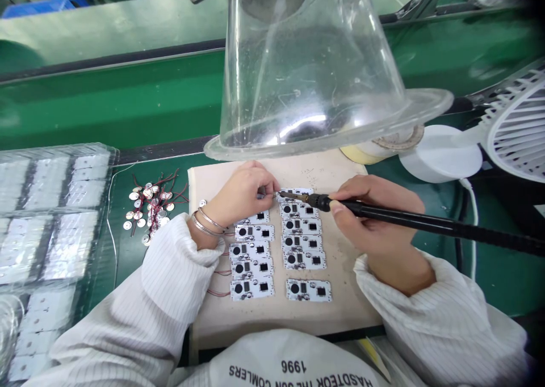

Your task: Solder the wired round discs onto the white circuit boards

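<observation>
Nearest the camera, white striped sleeves [170, 285] are covering both forearms, and a printed white garment [289, 364] is showing along the bottom edge. The right hand [370, 217] is gripping one black soldering iron [404, 219] like a pen, its fingers [340, 193] closed narrowly around the handle, with the tip reaching the topmost board of the right column. The left hand [240, 195] is hovering at that board's left end, its fingers [266, 187] pinched narrow on something too small to tell. Two metal bracelets [203, 223] are circling the left wrist.

Eleven white circuit boards [301, 243] are lying on a beige mat [327, 319] in two columns: six on the right and five on the left, the top left one partly hidden by the left wrist. Just left of the mat, a tangled pile of metal discs with red and black leads [149, 205], too bunched to count, is resting on the green tabletop [128, 262]. Farther left, a clear plastic tray [51, 217] is holding rows of white boards. A clear plastic hood [306, 75] is hanging above the mat, blocking part of the view. To the right, a tape roll [383, 146] and a white fan [517, 129] are standing beyond the hood, and a green conveyor belt [106, 103] is running across the far side.
</observation>
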Tool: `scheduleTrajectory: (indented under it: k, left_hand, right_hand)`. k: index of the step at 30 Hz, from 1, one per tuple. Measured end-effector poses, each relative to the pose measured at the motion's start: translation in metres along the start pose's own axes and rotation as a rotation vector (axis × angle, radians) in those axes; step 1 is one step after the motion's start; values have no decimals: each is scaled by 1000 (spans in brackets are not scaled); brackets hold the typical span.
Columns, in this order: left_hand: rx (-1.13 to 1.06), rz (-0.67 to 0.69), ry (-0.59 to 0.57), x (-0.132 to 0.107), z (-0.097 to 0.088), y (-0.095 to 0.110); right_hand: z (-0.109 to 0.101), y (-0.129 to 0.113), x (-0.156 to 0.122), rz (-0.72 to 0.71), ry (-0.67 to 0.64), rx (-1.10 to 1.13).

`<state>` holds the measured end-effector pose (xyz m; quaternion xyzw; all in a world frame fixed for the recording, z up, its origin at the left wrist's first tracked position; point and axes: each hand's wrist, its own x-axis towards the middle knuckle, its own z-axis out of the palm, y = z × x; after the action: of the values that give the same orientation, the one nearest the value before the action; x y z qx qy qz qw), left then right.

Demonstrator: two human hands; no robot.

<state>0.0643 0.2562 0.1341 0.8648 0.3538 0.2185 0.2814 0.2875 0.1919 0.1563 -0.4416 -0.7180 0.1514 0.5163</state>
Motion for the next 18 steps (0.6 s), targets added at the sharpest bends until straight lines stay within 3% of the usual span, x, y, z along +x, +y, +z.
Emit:
scheduleTrajectory:
  k: [12, 18]
  left_hand:
    - [35, 35, 3, -1, 0, -3]
    - [284, -54, 38, -26, -21, 22]
  right_hand:
    - [-10, 6, -2, -43, 83, 20]
    - [-11, 13, -4, -123, 176, 42]
